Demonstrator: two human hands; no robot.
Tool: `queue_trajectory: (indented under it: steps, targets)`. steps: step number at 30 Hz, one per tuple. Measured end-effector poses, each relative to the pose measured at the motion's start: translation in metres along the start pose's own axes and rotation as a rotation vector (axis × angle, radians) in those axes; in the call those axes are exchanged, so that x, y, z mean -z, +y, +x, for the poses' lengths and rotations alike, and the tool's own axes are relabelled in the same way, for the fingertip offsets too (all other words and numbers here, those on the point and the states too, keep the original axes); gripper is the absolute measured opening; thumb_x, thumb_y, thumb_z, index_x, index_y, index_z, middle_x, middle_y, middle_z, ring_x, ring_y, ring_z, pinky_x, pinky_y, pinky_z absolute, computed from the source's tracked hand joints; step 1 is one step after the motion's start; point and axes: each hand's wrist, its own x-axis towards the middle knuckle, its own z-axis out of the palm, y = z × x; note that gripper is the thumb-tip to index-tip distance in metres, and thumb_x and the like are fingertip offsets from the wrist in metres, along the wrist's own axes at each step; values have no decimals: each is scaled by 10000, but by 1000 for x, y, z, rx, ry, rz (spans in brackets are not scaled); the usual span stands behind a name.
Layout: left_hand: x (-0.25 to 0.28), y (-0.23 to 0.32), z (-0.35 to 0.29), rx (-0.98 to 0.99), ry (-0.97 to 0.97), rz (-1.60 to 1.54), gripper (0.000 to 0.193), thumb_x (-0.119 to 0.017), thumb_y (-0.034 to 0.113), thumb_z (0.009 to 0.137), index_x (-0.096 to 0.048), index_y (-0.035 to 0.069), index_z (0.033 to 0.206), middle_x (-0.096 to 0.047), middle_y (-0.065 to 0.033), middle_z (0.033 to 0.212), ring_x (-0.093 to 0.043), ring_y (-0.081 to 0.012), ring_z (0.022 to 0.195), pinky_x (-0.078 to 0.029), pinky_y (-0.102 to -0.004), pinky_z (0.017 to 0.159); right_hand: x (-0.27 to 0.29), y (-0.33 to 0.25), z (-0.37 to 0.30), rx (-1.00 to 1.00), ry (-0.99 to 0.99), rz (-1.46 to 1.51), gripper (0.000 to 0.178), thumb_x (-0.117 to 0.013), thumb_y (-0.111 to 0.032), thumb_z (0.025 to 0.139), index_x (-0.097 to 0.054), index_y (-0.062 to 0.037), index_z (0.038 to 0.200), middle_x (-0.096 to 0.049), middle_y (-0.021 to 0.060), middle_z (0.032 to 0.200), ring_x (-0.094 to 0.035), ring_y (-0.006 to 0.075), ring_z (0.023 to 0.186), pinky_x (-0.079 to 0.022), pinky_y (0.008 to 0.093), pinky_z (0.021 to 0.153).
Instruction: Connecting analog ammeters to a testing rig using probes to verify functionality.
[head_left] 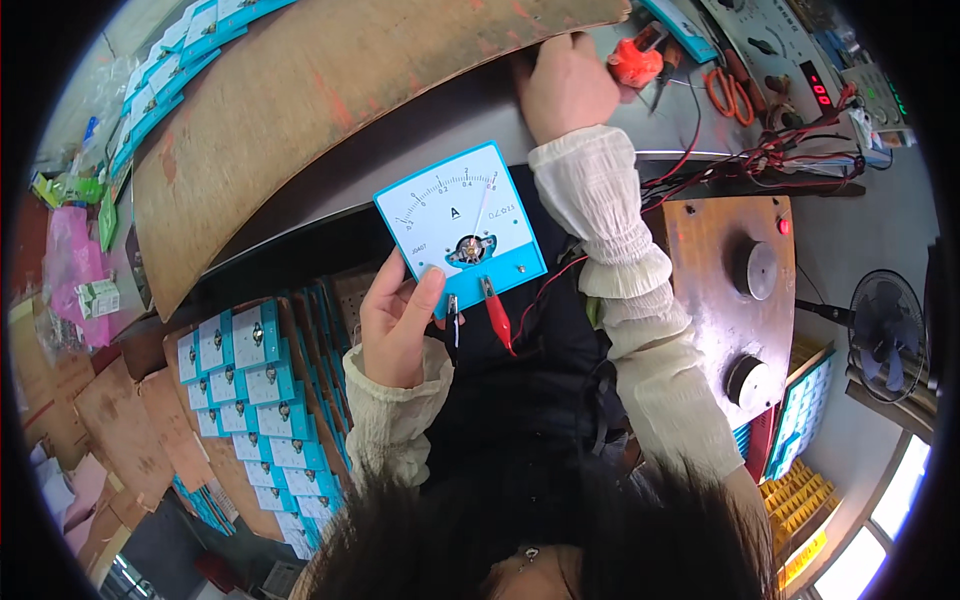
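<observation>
My left hand [402,325] grips an ammeter panel [440,225] by its lower left corner, thumb on the front. The panel has a white dial face and a blue frame, and its bare movement shows through a cut-out. A red alligator clip [498,318] and a dark-and-metal clip [453,308] are clamped at its lower edge. Farther off, my right hand [572,88] rests at the edge of a wooden board [330,90] on the grey bench. Its fingers curl down, and whatever they hold is hidden. An orange-red-handled tool [636,62] lies just right of it.
Orange-handled scissors [728,97] and tangled red wires [775,160] lie near a power supply [790,60]. A wooden box with two round knobs [735,300] stands at right, a fan [885,335] beyond. Several similar meters [265,390] are stacked at left.
</observation>
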Motion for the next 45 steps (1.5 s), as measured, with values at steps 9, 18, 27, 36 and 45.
queue_trajectory:
  steps: [9, 18, 27, 36, 45]
  targets:
    - [18, 0, -6, 1, -38, 25, 465, -584, 118, 930, -437, -26, 1347, -642, -114, 1091, -641, -134, 825, -525, -261, 615, 65, 25, -50, -208, -32, 497, 210, -599, -217, 888, -597, -12, 936, -671, 130, 731, -668, 266, 685, -495, 353, 630]
    - [-4, -3, 1, -28, -75, 74, 491, -582, 108, 929, -412, -27, 1370, -642, -121, 1098, -642, -139, 856, -530, -259, 633, 119, 35, -134, -556, -240, 1136, 177, -653, -142, 913, -586, 0, 831, -496, -66, 678, -403, 8, 617, -299, 181, 546]
    - [-24, -11, 5, -34, -116, 136, 501, -581, 103, 925, -405, -30, 1374, -642, -129, 1107, -647, -144, 866, -546, -264, 636, 113, 51, -138, -578, -280, 908, 280, -702, -205, 878, -564, 0, 745, -443, -58, 574, -345, 16, 540, -257, 206, 470]
    - [-24, -3, 6, -67, -151, 174, 507, -594, 123, 921, -414, -34, 1368, -645, -128, 1100, -650, -145, 848, -539, -263, 630, 105, 53, -135, -532, -284, 928, 326, -691, -221, 888, -524, -11, 702, -383, -64, 555, -304, 25, 526, -233, 228, 457]
    - [-22, -6, 2, -49, -154, 158, 506, -602, 149, 920, -426, -28, 1360, -649, -122, 1085, -649, -142, 820, -530, -262, 612, 102, 51, -143, -554, -245, 1019, 331, -682, -212, 897, -508, -23, 688, -357, -73, 555, -284, 25, 528, -223, 232, 457]
